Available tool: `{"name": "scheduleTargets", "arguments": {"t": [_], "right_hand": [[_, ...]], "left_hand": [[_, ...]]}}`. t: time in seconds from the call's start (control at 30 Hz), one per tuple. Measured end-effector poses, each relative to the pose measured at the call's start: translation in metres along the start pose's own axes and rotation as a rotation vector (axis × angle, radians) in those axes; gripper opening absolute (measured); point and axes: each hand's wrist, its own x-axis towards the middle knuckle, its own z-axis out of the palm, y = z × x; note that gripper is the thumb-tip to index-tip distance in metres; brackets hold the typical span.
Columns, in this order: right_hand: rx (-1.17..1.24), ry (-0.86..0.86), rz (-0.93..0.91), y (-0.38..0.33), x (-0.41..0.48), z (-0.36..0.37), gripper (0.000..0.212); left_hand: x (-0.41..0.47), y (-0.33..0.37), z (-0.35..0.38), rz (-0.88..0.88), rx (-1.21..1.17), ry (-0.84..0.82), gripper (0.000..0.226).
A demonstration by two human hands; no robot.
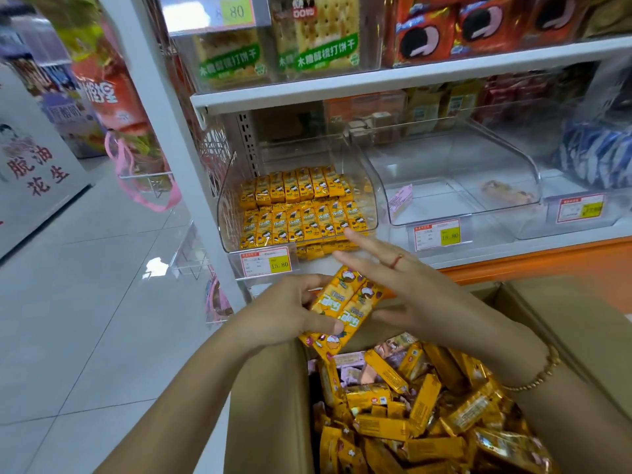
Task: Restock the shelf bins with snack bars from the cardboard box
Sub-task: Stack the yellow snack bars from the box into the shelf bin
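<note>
Left hand (pixel 290 313) curls round some yellow snack bars (pixel 345 311), right hand (pixel 413 289) rests straight-fingered on them; bar count's hard to tell, cardboard box (pixel 266 405) cropped below.

Illumination is bright, even and diffuse, arriving from overhead. The glossy floor tiles (pixel 102 268) carry one white specular patch near the shelf upright (pixel 160 114). The clear shelf bins (pixel 533 186) show hazy reflections on their walls. Foil wrappers of the snack bars (pixel 410 415) in the cardboard box (pixel 270 405) glint. Shadows are soft and faint. The centre is sharp; the upper left corner and the top price label (pixel 236 11) are blurred. Wide-angle distortion bows the shelf edge (pixel 410 77) and tilts the upright.
</note>
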Motion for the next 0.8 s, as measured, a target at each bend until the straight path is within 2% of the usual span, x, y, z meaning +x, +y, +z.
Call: {"name": "scheduleTargets", "arguments": {"t": [0.1, 0.2, 0.27, 0.33, 0.4, 0.43, 0.53, 0.7, 0.77, 0.8], "right_hand": [[-0.177, -0.088, -0.116, -0.003, 0.021, -0.007, 0.079], [-0.304, -0.021, -0.177, -0.002, 0.038, -0.017, 0.067], [-0.293, 0.023, -0.072, -0.003, 0.052, -0.027, 0.065], [-0.254, 0.064, 0.060, -0.002, 0.070, -0.036, 0.068], [-0.237, 0.084, 0.167, -0.002, 0.094, -0.041, 0.071], [-0.226, 0.079, 0.212, -0.002, 0.108, -0.041, 0.071], [-0.216, 0.003, 0.357, -0.002, 0.153, -0.029, 0.065], [-0.099, -0.224, 0.536, -0.003, 0.214, 0.011, 0.038], [-0.053, -0.279, 0.568, -0.006, 0.226, 0.025, 0.037], [-0.028, -0.294, 0.575, -0.008, 0.231, 0.032, 0.046]], "left_hand": [[-0.001, 0.008, -0.013, -0.007, 0.114, 0.016, 0.043], [-0.002, 0.016, -0.026, 0.024, 0.068, 0.083, 0.043], [-0.005, 0.021, -0.037, 0.051, -0.038, 0.278, 0.040], [-0.006, 0.022, -0.051, 0.115, -0.038, 0.550, 0.024], [-0.007, 0.014, -0.064, 0.150, 0.115, 0.767, 0.016], [-0.007, 0.009, -0.067, 0.145, 0.223, 0.817, 0.018], [-0.006, -0.008, -0.069, 0.119, 0.469, 0.812, 0.025], [-0.006, -0.023, -0.072, 0.116, 0.610, 0.712, 0.031], [-0.008, -0.026, -0.075, 0.127, 0.618, 0.707, 0.030], [-0.008, -0.027, -0.076, 0.132, 0.618, 0.709, 0.030]]}}
